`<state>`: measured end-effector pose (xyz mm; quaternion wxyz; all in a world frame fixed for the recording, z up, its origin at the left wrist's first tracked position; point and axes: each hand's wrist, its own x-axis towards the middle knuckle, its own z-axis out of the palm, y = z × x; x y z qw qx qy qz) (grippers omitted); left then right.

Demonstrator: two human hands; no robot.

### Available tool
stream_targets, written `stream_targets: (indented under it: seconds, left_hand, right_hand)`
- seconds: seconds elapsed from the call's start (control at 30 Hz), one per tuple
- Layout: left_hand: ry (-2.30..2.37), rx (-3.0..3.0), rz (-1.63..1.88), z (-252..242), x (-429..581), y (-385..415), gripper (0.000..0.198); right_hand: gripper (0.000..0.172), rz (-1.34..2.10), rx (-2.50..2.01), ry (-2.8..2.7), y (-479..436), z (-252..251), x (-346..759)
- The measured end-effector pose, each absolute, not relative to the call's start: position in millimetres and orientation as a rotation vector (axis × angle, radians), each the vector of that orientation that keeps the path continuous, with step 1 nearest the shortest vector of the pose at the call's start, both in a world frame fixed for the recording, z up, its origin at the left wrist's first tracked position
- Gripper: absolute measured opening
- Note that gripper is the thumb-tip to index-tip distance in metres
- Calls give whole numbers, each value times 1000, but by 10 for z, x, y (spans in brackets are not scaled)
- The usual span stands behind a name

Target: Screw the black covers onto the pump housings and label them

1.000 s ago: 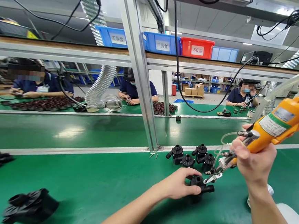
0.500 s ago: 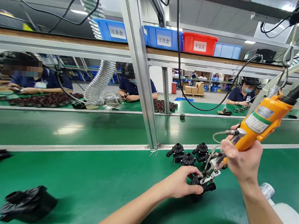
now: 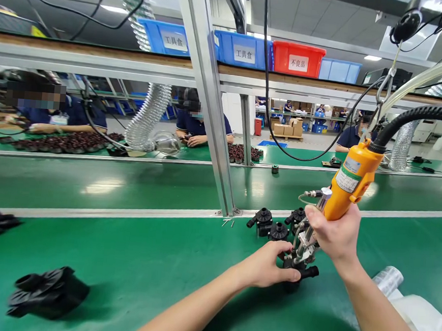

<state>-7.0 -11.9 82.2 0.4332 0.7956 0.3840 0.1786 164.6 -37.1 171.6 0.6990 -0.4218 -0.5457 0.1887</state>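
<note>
My right hand is closed around an orange electric screwdriver, which hangs from a cable and hook and slants down to the left. Its metal tip section meets the top of a black pump housing with a side spout. My left hand grips that housing from the left, thumb in front and fingers behind; part of the housing is hidden by the hand. Just behind stand several similar black pumps, among them one pump at the left and another pump nearer.
A black plastic bag lies front left. A clear roll and white bag rest at right. Small screws lie by the metal post. Co-workers sit across the green conveyor. Bins, including a red bin, line the shelf.
The screwdriver has swung left and more upright, its tip now over the left side of the housing. My right hand moved left with it; my left hand keeps its hold.
</note>
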Motion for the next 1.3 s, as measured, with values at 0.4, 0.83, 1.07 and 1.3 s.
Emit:
stream_targets:
  seconds: [0.4, 0.83, 1.07, 1.3]
  left_hand:
    - [929, 2022, 334, 943, -243, -60, 96]
    - [780, 1602, 520, 518, 23, -96, 75]
    - [746, 1581, 520, 478, 34, -62, 74]
    - [772, 1581, 520, 452, 21, -56, 75]
  right_hand:
    - [46, 117, -883, -1039, -513, 1873, 2108]
    - [46, 452, -802, -1082, -573, 1891, 1920]
    - [48, 468, -843, -1132, -593, 1870, 1934]
    - [48, 453, -741, -1110, -558, 1789, 2017]
